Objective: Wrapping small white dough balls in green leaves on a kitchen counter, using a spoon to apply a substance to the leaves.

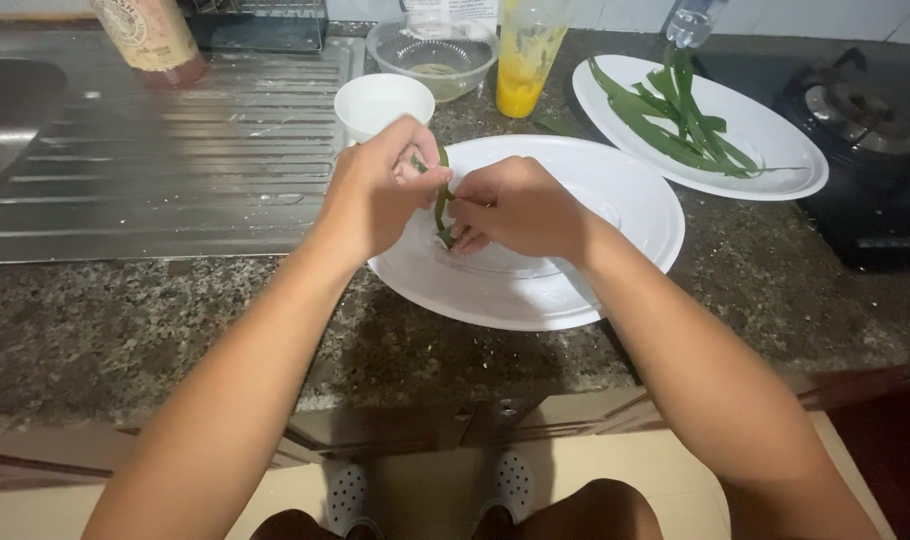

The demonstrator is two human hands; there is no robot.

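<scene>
Two hands are working one green leaf strip (442, 205) above the near white plate (595, 290) on the worktop (125, 320): the left hand (375, 195) is pinching its upper end, the right hand (515, 205) is pinching its lower end. More green leaves (675, 115) are lying on the far right plate (775, 150), and a small white bowl (380, 100) is sitting just beyond the left hand.

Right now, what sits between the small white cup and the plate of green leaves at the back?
In the head view, a clear glass bowl and a plastic cup with yellow liquid stand between the small white cup and the plate of leaves.
</scene>
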